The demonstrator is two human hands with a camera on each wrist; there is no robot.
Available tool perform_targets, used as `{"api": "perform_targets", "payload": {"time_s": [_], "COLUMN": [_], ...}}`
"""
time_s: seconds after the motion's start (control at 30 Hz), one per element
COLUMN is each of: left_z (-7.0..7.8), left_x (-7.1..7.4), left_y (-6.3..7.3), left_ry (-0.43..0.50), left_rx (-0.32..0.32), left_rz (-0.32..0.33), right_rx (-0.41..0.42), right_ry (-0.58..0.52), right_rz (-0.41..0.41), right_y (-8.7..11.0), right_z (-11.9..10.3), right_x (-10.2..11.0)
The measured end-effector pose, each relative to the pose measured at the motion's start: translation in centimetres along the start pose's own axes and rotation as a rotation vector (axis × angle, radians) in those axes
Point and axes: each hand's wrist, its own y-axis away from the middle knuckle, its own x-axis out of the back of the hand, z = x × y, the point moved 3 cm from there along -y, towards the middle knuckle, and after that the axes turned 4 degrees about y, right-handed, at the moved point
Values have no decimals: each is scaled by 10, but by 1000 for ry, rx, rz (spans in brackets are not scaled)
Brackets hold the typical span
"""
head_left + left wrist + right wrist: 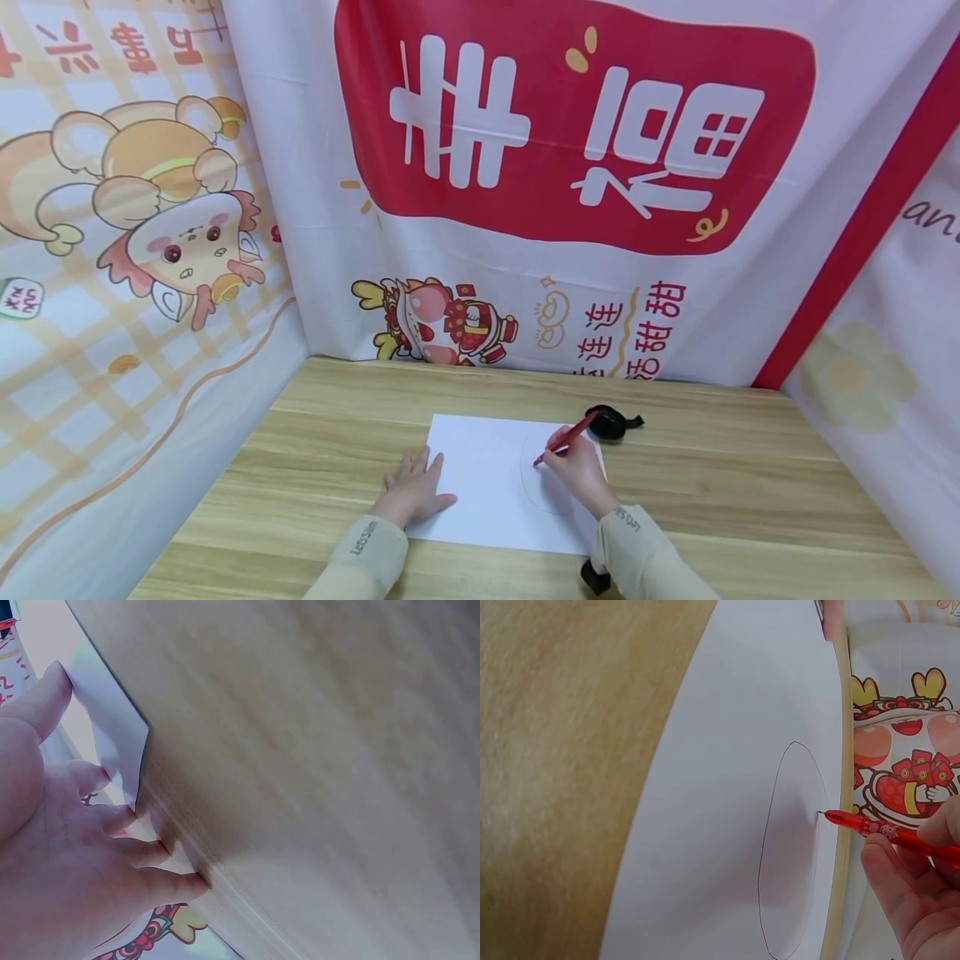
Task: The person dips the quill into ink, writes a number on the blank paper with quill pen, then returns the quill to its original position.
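Note:
A white sheet of paper (483, 492) lies on the wooden table. My left hand (414, 490) rests on its left edge with fingers spread; in the left wrist view, the thumb and nearer fingers touch the paper (116, 739) while the outer fingertips reach onto the wood. Over the sheet's right part, my right hand (583, 475) pinches a slim red pen (577, 430) that leans up and to the right. A thin dark curved outline (761, 862) shows on the paper in the right wrist view, with the tip of the pen (855, 823) at its line.
Just behind the sheet's far right corner sits a black rounded object (607, 423) with a short strap. Another black piece (596, 577) lies by the right sleeve, partly covered. A printed cloth (322, 275) hangs along the table's back edge (525, 375), with more at both sides.

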Motion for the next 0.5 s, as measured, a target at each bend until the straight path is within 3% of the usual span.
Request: {"api": "perform_targets", "payload": {"time_s": [0.5], "left_z": [0], "left_x": [-1], "left_y": [-2], "left_ry": [-10], "left_rx": [-1], "left_rz": [2], "right_rx": [4], "right_ry": [8], "right_rz": [-27], "right_y": [2], "right_z": [-2], "right_x": [-5]}}
